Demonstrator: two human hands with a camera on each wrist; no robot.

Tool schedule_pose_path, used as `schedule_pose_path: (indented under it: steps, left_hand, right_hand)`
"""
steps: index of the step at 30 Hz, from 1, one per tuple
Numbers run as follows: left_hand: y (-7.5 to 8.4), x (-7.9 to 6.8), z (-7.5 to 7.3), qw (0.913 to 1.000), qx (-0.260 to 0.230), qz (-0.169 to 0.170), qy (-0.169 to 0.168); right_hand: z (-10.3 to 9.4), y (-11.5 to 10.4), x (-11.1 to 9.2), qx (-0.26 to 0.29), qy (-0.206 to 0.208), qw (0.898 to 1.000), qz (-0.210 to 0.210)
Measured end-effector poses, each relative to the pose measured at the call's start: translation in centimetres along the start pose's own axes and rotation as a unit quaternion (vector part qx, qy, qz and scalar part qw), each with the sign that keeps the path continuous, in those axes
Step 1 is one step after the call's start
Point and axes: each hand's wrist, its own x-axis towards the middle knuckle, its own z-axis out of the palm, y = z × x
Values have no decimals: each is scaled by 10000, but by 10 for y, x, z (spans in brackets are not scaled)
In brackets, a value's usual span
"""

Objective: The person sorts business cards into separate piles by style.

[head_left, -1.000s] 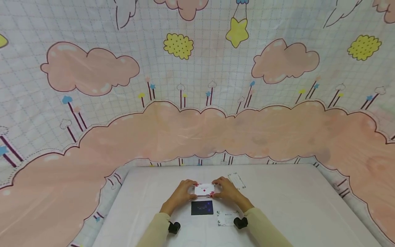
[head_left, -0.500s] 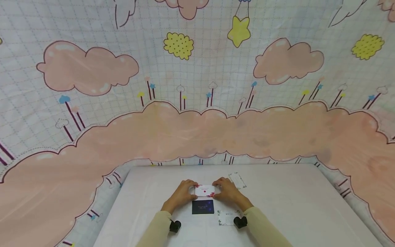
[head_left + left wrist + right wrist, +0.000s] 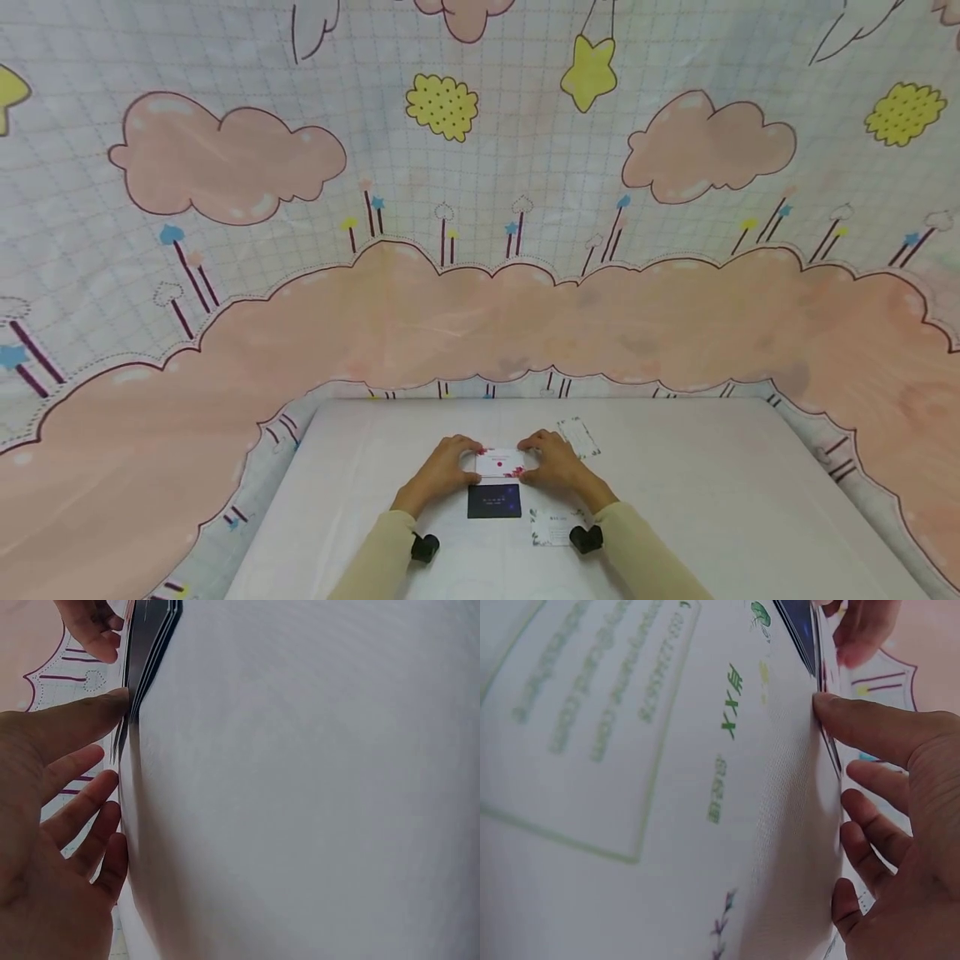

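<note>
A white business card (image 3: 499, 462) with red flowers in its corners and a red dot lies between my two hands in the head view. My left hand (image 3: 444, 472) holds its left end, thumb at the near corner and index finger at the far one. My right hand (image 3: 557, 468) holds the right end the same way. Thin edges meet the left thumb (image 3: 116, 697) in the left wrist view, and similar edges meet the right thumb (image 3: 829, 705) in the right wrist view. Just nearer than the white card sits a dark blue card (image 3: 494, 502).
A white card with green leaf print (image 3: 552, 527) lies near right, partly behind the black wrist camera (image 3: 586, 539). Another leaf-bordered card (image 3: 580, 437) lies tilted beyond my right hand. The white tabletop (image 3: 712, 483) ends at a cartoon-printed cloth backdrop (image 3: 525, 321).
Both hands keep their hold on the white card. The thin strip of edge visible below the card a second ago has narrowed. The head view has shifted slightly.
</note>
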Motion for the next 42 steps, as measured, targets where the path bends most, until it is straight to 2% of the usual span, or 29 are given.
schedule_pose_path:
  steps: [8,13,19,23,26,34,42]
  left_hand:
    - [1,-6,-1,9997,-155,-181,-43]
    - [5,-10,-4,9993,-190,-228,214]
    - [14,-13,-10,9978,-271,115,598]
    - [22,-16,-12,9954,-188,459,814]
    - [28,-18,-13,9940,-111,586,919]
    - [43,-19,-19,9935,-105,626,945]
    - [58,-12,-20,9915,-189,857,963]
  right_hand:
    - [-5,0,-8,347,171,9992,-141]
    - [-14,-1,-15,652,478,9961,-342]
    - [-25,-4,-24,831,1013,9910,-256]
    - [-31,-4,-33,729,1210,9894,-330]
    - [-37,-4,-40,649,1291,9888,-374]
    - [-57,-2,-56,641,1539,9850,-454]
    - [-62,3,-69,715,1828,9801,-295]
